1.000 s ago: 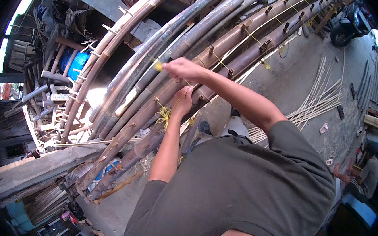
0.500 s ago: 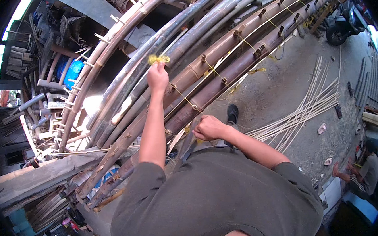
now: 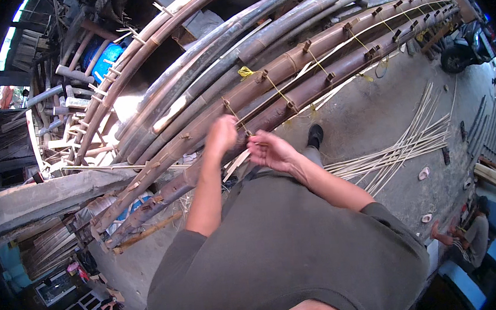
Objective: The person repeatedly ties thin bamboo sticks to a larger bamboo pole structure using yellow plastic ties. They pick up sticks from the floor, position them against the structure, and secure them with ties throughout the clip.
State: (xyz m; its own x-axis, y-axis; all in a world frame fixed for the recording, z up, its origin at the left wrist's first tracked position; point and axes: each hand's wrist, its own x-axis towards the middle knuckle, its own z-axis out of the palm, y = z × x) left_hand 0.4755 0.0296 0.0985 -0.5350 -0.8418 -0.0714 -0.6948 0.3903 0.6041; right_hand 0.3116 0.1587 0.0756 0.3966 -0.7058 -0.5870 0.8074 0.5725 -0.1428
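Two long brown bamboo poles, a far one (image 3: 279,65) and a near one (image 3: 307,95), run side by side in front of me. Short pegs stick out of them, and thin yellow cords (image 3: 278,88) span between the poles. My left hand (image 3: 222,135), blurred by motion, is over the poles beside one of these cords; its fingers do not show clearly. Close to its right, my right hand (image 3: 274,151) has its fingers curled and fingertips together at a peg on the near pole. Whatever they pinch is too small to make out. A looped yellow cord bundle (image 3: 245,72) rests by a peg on the far pole.
More curved bamboo poles (image 3: 195,72) lie beyond, with a pegged one (image 3: 152,43) at the left. Thin bamboo strips (image 3: 399,149) cover some floor at right. A concrete ledge (image 3: 47,197) stands at left. Another person (image 3: 476,236) sits at far right, near a motorbike (image 3: 464,56).
My left hand has come down from its raised position and let go of the yellow cord bundle. My right hand has moved up to the near pole, its fist loosened. The view has shifted slightly.
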